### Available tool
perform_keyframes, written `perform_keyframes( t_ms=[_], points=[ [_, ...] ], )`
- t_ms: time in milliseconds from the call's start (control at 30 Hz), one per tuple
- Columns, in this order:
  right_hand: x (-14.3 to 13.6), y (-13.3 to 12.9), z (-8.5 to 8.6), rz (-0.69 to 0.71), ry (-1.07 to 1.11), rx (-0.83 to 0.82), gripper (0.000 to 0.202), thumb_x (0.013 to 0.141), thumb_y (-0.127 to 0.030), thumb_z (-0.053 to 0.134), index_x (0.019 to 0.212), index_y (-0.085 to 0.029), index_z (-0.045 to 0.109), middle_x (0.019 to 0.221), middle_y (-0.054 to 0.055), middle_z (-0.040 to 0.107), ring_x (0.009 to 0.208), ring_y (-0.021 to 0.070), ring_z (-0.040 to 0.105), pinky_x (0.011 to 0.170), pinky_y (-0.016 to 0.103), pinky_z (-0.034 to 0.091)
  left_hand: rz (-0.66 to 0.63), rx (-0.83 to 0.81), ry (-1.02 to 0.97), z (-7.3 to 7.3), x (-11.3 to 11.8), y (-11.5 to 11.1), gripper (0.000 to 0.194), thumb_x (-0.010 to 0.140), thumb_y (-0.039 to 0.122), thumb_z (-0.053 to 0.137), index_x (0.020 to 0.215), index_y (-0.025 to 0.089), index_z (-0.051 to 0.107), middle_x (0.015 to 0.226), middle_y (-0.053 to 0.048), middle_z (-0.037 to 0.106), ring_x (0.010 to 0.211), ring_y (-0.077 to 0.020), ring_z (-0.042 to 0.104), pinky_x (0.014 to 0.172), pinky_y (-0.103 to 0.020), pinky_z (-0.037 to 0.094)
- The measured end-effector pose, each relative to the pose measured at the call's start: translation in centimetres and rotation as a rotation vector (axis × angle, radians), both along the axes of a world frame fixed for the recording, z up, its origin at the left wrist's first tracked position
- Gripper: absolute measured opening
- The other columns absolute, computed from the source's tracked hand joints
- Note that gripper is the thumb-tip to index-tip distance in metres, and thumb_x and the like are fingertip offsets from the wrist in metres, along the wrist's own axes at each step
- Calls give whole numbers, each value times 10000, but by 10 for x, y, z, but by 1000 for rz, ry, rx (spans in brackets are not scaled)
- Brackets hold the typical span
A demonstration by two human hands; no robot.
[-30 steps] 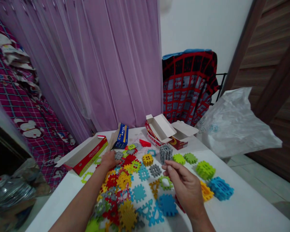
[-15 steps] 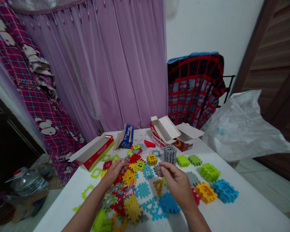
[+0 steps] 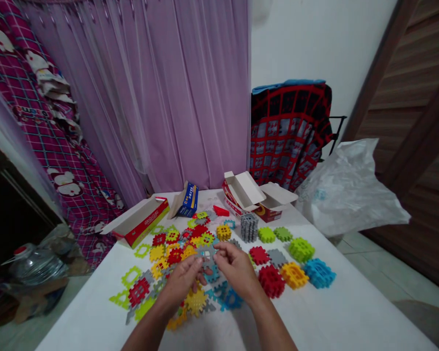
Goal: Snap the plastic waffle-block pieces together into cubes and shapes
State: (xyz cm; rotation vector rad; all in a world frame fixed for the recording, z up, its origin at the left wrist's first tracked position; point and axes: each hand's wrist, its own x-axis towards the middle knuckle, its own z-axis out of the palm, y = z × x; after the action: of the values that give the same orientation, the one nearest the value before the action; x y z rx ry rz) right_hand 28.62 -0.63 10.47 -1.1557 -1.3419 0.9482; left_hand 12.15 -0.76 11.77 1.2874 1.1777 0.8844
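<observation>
My left hand [image 3: 181, 282] and my right hand [image 3: 237, 268] are close together over the middle of the table. Between their fingertips is a grey toothed plastic building piece [image 3: 205, 254] with a window-like opening. My left fingers and thumb grip its left side, and my right thumb and finger pinch its right edge. Below my hands spreads a loose pile of toothed pieces, among them a yellow piece [image 3: 196, 301], a blue triangle piece [image 3: 231, 299] and a red window piece [image 3: 139, 291]. Part of the pile is hidden by my hands.
Sorted stacks stand on the right: grey [image 3: 249, 227], red [image 3: 271, 281], yellow [image 3: 294, 275], blue [image 3: 319, 273] and green [image 3: 301, 249]. Opened boxes lie at the back, including a red one [image 3: 146, 225] and a blue one [image 3: 188, 201]. A white plastic bag [image 3: 354, 190] is at the right edge.
My hands have come together from apart, and the grey piece now shows between them. The red stack, mostly covered by my right hand before, is in view. The camera view has shifted slightly.
</observation>
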Motion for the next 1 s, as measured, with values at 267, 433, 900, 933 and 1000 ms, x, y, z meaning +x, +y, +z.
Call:
perform_keyframes(
  t_ms=[267,433,900,933,1000],
  points=[
    [3,-1,3,40,56,-22,475,741,-287,609,1201,-168,600,584,-81,492,531,107,469,535,224,383,178,-27,-76,-1,1,-5,512,595,608,741,856,194,592,590,45,596,495,-89,514,403,-172,316],
    [4,-4,5,94,0,15,399,781,-286,579,1158,-193,670,607,-64,484,541,106,453,532,224,373,197,-27,-30,0,0,-6,529,635,627,685,948,205,625,605,43,596,491,-97,520,389,-181,309],
    [7,-5,9,-32,-308,207,330,849,-234,532,1143,-217,681,816,10,718,734,156,652,714,267,506,89,-84,109,5,-10,-7,446,568,565,743,785,202,602,518,77,559,386,-55,396,389,-181,252],
    [7,-5,9,-67,-333,216,287,861,-239,527,1095,-218,693,847,20,728,767,162,663,740,277,508,93,-92,103,3,-9,-8,439,560,560,745,764,203,590,518,75,566,382,-55,399,385,-180,252],
    [8,-6,9,-88,-417,254,233,872,-255,541,1032,-223,707,941,46,741,877,190,672,819,318,509,141,-96,76,-1,-5,-12,430,566,565,735,739,205,576,520,69,575,391,-61,428,382,-178,252]
  ],
)
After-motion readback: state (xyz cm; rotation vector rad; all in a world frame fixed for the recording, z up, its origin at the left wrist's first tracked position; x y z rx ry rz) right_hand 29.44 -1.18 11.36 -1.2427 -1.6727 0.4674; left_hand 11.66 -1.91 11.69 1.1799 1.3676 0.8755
